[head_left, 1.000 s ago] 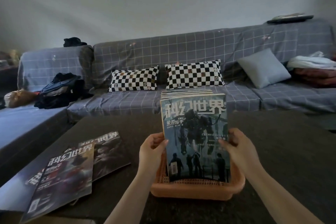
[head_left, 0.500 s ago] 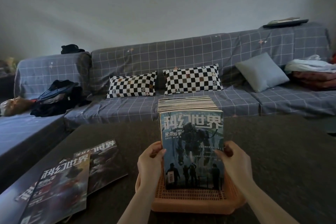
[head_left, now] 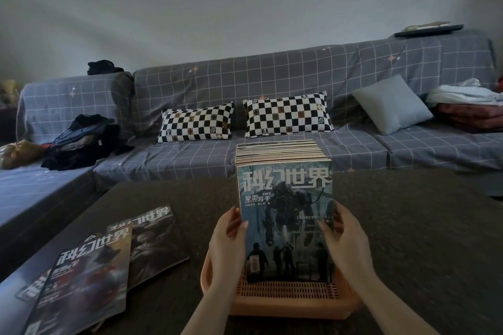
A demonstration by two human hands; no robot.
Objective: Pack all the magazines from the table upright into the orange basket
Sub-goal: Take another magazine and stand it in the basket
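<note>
Head view:
Orange basket (head_left: 285, 304): it sits on the dark table (head_left: 422, 239), close to the person, with a wall full of little holes.
Magazines in the basket (head_left: 280, 151): a thick row stands upright inside it, packed one behind the other.
Front magazine (head_left: 285, 223): it stands upright at the near end of the row, its cover facing the person. The cover shows a big robot and small dark people under white letters.
Left hand (head_left: 227, 245): it holds the left edge of the front magazine, the thumb on the cover and the fingers curled behind the edge.
Right hand (head_left: 345, 242): it holds the right edge of the same magazine, with the thumb lying on the cover and the fingers bent round the side.
Magazines on the table (head_left: 89, 277): a few lie flat on the left part of the table, partly on top of each other, well apart from the basket.
Sofa (head_left: 272, 81): it is grey with white lines and stands behind the table.
Checkered pillows (head_left: 285, 114): two of them lean side by side on the sofa.
Grey pillow (head_left: 392, 103): it leans to the right of those.
Dark clothes (head_left: 84, 141): they lie in a heap on the left of the sofa.
</note>
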